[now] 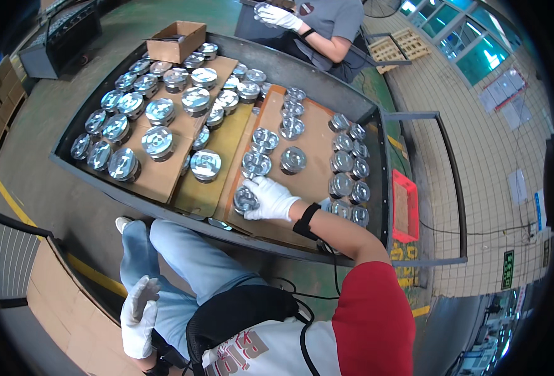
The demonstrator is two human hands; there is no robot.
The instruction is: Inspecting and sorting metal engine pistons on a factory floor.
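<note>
My right hand (273, 199), in a white glove, reaches over the cart and has its fingers closed on the side of a metal piston (245, 200) at the near edge of the right cardboard sheet (314, 200). Just beyond it stand more pistons, among them one piston (256, 164) almost touching my fingertips and a separate piston (293, 160) to the right. My gloved left hand (139, 318) hangs by my leg, low on the left. Its fingers are stretched out and nothing is in them.
The dark metal cart (227, 235) carries several pistons on cardboard, with a raised rim and a tubular handle (455, 182) on the right. A small carton (175, 42) sits at its far left corner. Across stands a co-worker (336, 31). A red crate (404, 207) lies right.
</note>
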